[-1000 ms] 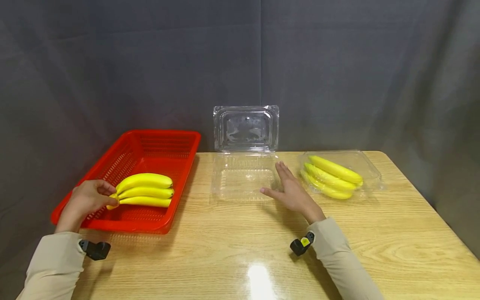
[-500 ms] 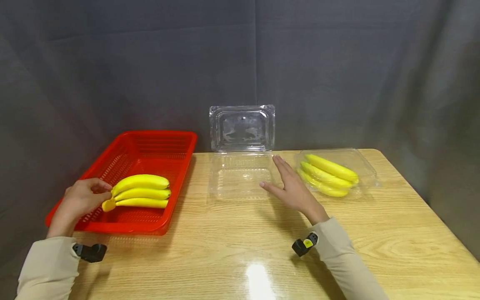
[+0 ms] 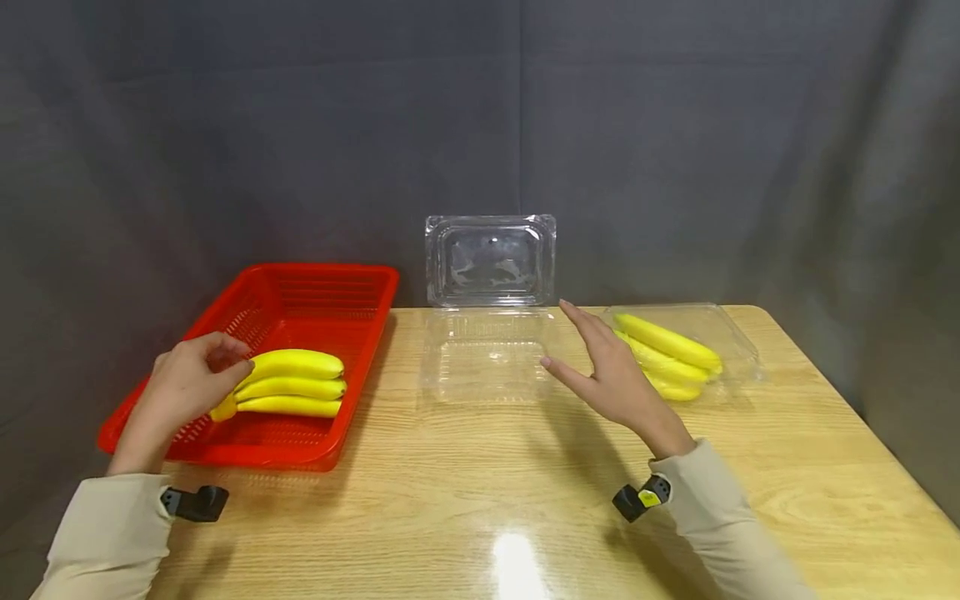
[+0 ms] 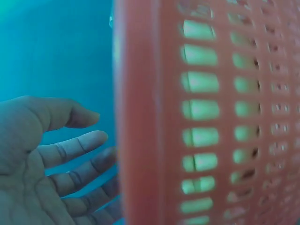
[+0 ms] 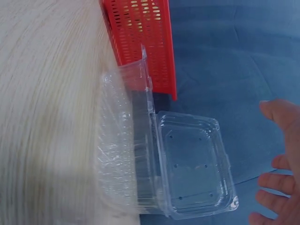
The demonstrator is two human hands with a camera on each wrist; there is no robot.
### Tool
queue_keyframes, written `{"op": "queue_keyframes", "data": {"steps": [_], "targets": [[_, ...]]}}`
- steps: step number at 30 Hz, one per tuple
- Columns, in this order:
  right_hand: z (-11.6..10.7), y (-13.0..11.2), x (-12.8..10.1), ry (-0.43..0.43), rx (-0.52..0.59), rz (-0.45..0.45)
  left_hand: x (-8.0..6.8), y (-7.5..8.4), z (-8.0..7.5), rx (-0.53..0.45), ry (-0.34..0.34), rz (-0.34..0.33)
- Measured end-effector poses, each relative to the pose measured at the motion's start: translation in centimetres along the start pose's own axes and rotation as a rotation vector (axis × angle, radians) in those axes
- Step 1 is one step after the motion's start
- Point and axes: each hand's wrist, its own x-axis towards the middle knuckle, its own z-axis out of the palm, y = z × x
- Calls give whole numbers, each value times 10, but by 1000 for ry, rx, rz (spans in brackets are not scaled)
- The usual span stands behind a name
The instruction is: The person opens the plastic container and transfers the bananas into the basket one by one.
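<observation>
Head view showing left hand (image 3: 183, 385) gripping banana bunch (image 3: 291, 382) inside red basket (image 3: 318, 287), open clamshell (image 3: 486, 354) beside basket waiting unfilled, right hand (image 3: 617, 379) hovering open-fingered.

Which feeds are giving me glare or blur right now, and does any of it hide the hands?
Head view: sharp, with one bright glare spot on the table near its front edge; both the left hand and right hand are clear. Left wrist view: the red basket wall is close and blurred, with a blue-green colour cast. Right wrist view: the open clear container is fairly sharp, the wood washed pale.
</observation>
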Motion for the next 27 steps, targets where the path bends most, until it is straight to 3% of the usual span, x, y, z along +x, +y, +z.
{"op": "queue_keyframes", "data": {"steps": [8, 15, 27], "targets": [[-15, -7, -6, 41, -26, -90, -7, 32, 6, -24, 105, 140], [-29, -14, -12, 79, -40, -180, -12, 69, 7, -71, 189, 269], [-60, -17, -26, 143, -127, -264, -14, 115, 17, -100, 200, 445]]}}
